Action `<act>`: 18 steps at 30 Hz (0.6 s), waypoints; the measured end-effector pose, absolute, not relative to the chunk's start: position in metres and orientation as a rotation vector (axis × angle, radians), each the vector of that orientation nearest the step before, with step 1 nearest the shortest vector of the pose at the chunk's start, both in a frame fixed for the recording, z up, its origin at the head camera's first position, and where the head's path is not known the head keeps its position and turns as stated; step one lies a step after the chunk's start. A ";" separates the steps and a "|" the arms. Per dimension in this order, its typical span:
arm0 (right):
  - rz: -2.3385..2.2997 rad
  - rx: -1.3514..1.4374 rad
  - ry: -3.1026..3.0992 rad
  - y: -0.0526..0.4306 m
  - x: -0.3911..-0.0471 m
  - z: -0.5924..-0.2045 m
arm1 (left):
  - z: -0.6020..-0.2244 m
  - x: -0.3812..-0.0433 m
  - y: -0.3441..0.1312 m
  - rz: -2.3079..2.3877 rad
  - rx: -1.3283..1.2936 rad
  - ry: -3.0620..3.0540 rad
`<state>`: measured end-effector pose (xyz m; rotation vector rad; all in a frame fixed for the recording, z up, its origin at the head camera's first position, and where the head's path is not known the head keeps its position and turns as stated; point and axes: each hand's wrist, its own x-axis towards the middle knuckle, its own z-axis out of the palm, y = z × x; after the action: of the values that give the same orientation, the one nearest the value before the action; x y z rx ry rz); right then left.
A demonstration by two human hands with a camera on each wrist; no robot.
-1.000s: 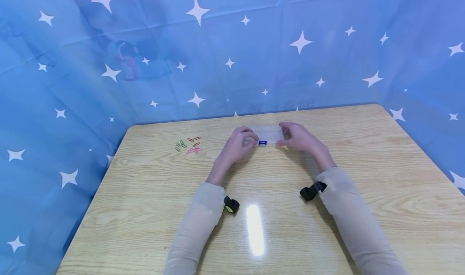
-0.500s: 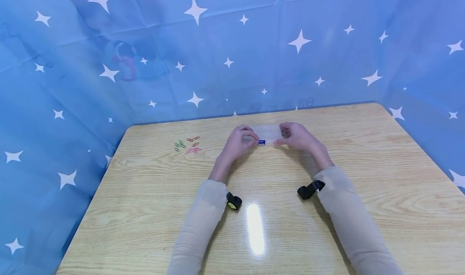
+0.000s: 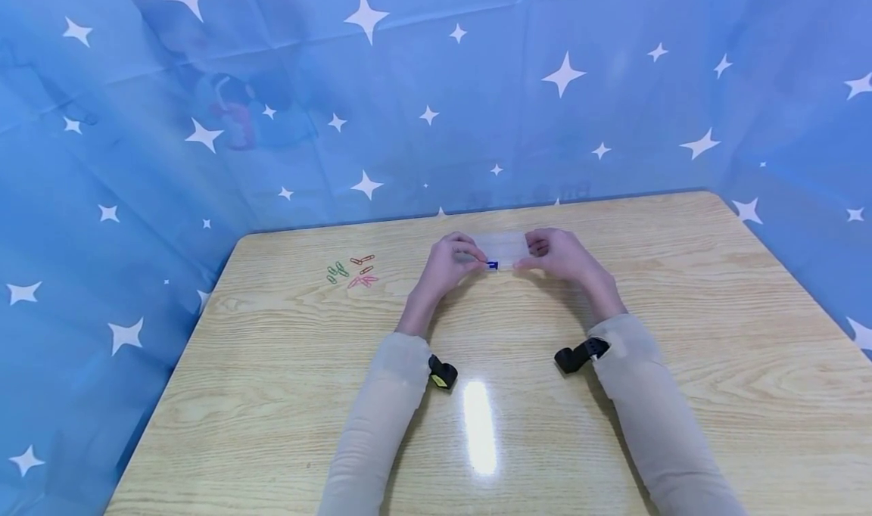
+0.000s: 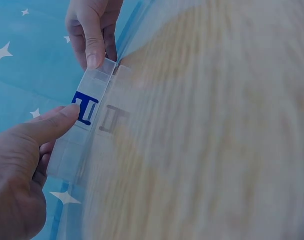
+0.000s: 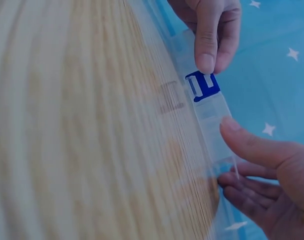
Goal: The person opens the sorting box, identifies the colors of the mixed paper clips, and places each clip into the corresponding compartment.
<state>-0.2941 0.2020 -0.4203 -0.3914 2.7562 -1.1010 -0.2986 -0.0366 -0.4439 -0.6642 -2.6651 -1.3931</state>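
Note:
A clear plastic box [image 3: 506,248] lies at the far middle of the table, between both hands. On its front side is a blue latch [image 4: 85,107]. My left hand [image 3: 450,265] grips the box from the left; its thumb presses at the latch's upper edge, with fingers behind the box. My right hand [image 3: 564,256] holds the right end. In the right wrist view its thumb [image 5: 247,142] rests on the front edge while the other fingers curl in below and behind. The contents of the box do not show clearly.
Several paper clips lie left of the hands in small groups: green clips [image 3: 337,272], red clips [image 3: 363,261] and pink clips [image 3: 363,281]. A blue star-patterned cloth [image 3: 436,85] hangs behind the wooden table [image 3: 272,395].
My left thumb has shifted slightly right and covers more of the blue latch. My right hand stays at the box's right end, almost unmoved. The paper clips lie as before.

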 end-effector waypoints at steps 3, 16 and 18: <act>-1.108 -0.369 2.776 0.203 -0.294 -0.421 | -0.445 -0.298 -0.035 -1.397 -0.643 -2.662; -1.115 -0.382 2.791 0.203 -0.295 -0.421 | -0.446 -0.302 -0.036 -1.387 -0.687 -2.643; -1.121 -0.382 2.786 0.203 -0.295 -0.421 | -0.445 -0.302 -0.035 -1.376 -0.691 -2.647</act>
<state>-0.2950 0.2030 -0.4213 -0.3823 2.7861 -1.1206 -0.3022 -0.0352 -0.4450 -0.6913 -2.6474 -1.3757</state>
